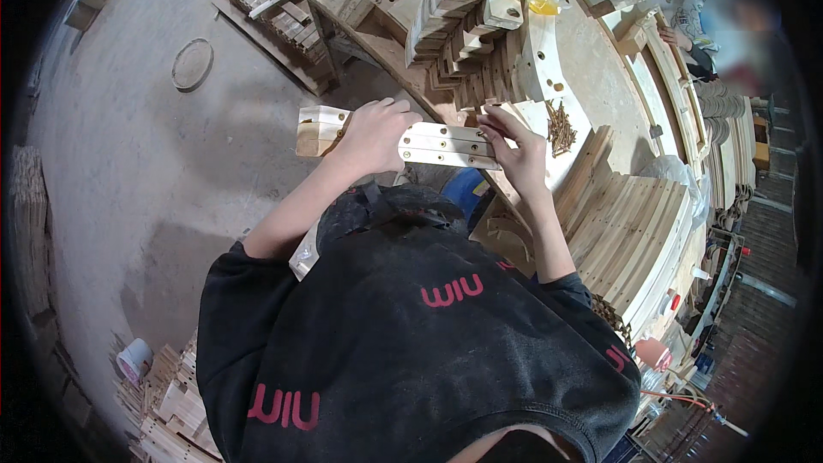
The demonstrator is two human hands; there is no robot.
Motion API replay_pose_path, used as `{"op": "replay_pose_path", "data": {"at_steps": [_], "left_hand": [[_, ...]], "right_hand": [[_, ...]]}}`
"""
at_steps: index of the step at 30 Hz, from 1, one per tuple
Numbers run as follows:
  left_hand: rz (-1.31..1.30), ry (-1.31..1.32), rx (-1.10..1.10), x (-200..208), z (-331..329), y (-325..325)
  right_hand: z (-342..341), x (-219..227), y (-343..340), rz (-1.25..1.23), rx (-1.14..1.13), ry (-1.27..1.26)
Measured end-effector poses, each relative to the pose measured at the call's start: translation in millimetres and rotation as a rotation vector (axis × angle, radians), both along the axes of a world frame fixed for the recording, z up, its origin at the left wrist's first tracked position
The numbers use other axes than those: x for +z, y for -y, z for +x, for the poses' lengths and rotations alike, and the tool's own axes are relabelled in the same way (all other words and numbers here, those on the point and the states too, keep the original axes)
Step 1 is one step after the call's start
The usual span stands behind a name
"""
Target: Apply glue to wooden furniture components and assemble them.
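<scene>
In front of my body, I hold a bundle of pale wooden strips [441, 147] lying side by side, with drilled holes along their faces. My left hand [374, 135] is closed over the bundle left of its middle; the left end sticks out beyond it. At the right end, my right hand [521, 154] has its thumb and fingers against the strips, gripping them by that end. Just right of this hand, a small heap of brass-coloured screws [561, 130] rests on a pale board [573, 173] on the workbench.
Stacked cut wooden pieces [480, 47] stand on the bench beyond my hands. A long row of wooden pieces [630, 219] lies to my right. A clear bag with something yellow [540, 2] sits on the far stack. Another person's hand [669, 34] shows at upper right.
</scene>
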State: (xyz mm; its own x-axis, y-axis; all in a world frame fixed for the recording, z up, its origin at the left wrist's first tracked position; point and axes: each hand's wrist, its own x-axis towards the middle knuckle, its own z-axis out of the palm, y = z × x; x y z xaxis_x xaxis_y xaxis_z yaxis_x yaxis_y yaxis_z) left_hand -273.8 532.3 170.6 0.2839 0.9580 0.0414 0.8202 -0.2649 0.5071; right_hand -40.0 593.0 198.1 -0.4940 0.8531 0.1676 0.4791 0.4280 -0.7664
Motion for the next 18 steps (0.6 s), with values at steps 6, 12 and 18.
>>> {"op": "replay_pose_path", "data": {"at_steps": [6, 12, 18], "left_hand": [[0.017, -0.005, -0.006, -1.8, 0.7, -0.7], [0.023, -0.024, -0.017, -4.4, 3.6, 2.2], [0.021, -0.008, 0.007, -3.9, 5.2, 5.8]], "right_hand": [[1.7, -4.6, -1.3, 0.064, 0.049, 0.012], [5.3, -5.4, -1.1, 0.132, 0.147, 0.152], [-0.5, -9.9, 5.4, 0.187, 0.091, 0.067]]}}
